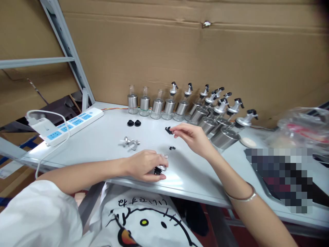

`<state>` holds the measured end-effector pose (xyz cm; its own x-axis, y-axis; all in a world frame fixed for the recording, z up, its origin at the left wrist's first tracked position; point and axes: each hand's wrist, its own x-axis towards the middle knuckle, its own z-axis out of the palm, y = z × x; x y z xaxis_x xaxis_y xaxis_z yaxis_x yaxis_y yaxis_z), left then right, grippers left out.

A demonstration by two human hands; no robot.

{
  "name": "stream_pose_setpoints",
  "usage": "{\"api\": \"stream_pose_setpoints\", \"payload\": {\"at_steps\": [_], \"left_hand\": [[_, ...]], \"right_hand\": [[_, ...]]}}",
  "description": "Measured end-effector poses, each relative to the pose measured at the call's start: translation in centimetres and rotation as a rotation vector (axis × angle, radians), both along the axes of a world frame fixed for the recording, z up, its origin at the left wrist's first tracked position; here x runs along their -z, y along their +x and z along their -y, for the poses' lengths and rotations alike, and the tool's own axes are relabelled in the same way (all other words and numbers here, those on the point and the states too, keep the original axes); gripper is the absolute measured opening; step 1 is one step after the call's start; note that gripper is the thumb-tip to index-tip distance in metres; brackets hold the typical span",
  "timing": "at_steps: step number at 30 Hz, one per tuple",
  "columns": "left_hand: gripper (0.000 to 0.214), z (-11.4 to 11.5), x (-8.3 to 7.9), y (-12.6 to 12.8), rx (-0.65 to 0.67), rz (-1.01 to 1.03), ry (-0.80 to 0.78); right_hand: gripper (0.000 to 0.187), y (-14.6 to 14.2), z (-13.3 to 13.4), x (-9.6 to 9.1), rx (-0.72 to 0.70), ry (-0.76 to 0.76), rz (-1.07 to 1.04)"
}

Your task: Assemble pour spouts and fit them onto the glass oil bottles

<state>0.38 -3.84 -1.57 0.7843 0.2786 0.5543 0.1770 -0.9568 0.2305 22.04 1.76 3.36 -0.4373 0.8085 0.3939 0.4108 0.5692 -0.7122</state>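
"In the head view, how far along are we?"
"Well on, we judge. Off to the right of the power strip (pixel 77 125), the spouted bottles (pixel 182 108) outnumber the three bare bottles (pixel 144 101), which stand nearest the strip and are left to do."
"And our hands?"
"Both are right of the strip. Our left hand (pixel 145 165) curls its fingers round a silver spout with a black stopper (pixel 159 169); our right hand (pixel 192 136), farther from the strip, has its fingers pinched narrow at a small black lever (pixel 169 130). Whether that is lifted, we cannot tell."
"Parts left?"
"Right of the strip lie two black discs (pixel 137 122), loose metal spouts (pixel 133 145) and small black plugs (pixel 174 148)."
"Room to move?"
"Some tabletop (pixel 102 133) lies open just right of the strip. Our left hand sits close to the front edge."
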Motion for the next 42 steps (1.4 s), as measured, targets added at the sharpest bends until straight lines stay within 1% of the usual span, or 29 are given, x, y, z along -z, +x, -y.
{"api": "stream_pose_setpoints", "payload": {"at_steps": [2,4,6,8,10,12,17,21,23,29,32,37,40,42], "left_hand": [[0.020,0.1,-0.1,0.1,0.001,-0.080,0.056],[0.021,0.3,-0.1,0.2,0.002,-0.150,0.102],[0.022,0.5,0.0,0.3,0.009,-0.170,0.127],[0.025,0.5,0.2,0.4,0.013,-0.142,0.116],[0.027,0.3,0.5,0.4,0.008,-0.101,0.068],[0.028,0.1,0.6,0.3,0.013,-0.082,0.022],[0.026,0.0,0.7,0.2,0.056,-0.095,0.007],[0.024,0.0,0.6,0.4,0.077,-0.087,0.010],[0.024,-0.2,0.6,0.3,0.072,-0.086,-0.001],[0.023,-0.9,0.6,0.0,0.029,-0.110,-0.024],[0.022,-1.1,0.6,0.0,0.030,-0.108,-0.016],[0.022,-1.3,0.6,0.0,0.000,-0.073,-0.005],[0.022,-1.4,0.6,-0.1,-0.023,-0.083,-0.024],[0.022,-1.3,0.7,0.0,-0.020,-0.094,-0.026]], "right_hand": [[0.018,0.2,-0.1,0.0,-0.005,0.035,0.149],[0.013,0.4,-0.1,0.2,-0.032,0.002,0.259],[0.008,0.5,-0.2,0.5,-0.052,-0.016,0.320],[0.004,0.7,-0.3,0.7,-0.064,0.037,0.358],[0.004,0.8,-0.5,0.9,-0.076,0.129,0.400],[0.005,0.9,-0.8,1.0,-0.086,0.158,0.454],[0.011,1.3,-1.4,0.8,-0.061,-0.038,0.623],[0.017,1.3,-1.4,0.8,-0.013,-0.133,0.740],[0.020,1.1,-1.3,0.8,-0.001,-0.140,0.764],[0.024,0.7,-0.9,0.9,-0.019,-0.099,0.793],[0.025,1.1,-0.8,0.8,-0.041,-0.031,0.801],[0.019,1.6,-0.4,0.9,-0.086,0.087,0.705],[0.014,1.3,-0.3,1.4,-0.117,0.138,0.696],[0.009,1.1,-0.3,1.6,-0.145,0.145,0.706]]}}
